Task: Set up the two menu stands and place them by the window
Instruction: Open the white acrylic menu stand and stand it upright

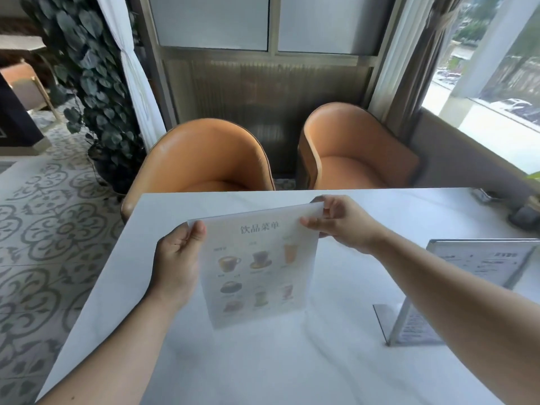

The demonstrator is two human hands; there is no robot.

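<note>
A drinks menu stand (258,267), a clear sheet printed with cups and a heading, stands upright near the middle of the white table (292,361). My left hand (178,264) grips its upper left edge. My right hand (342,223) pinches its upper right corner. A second menu stand (479,264) with printed text stands at the right of the table, partly hidden behind my right forearm. The window (496,83) is at the far right.
Two orange chairs (204,159) (353,150) face the table's far edge. A leafy plant (93,83) stands at the left on the patterned floor. Dark small objects (523,217) sit at the table's far right edge near the window.
</note>
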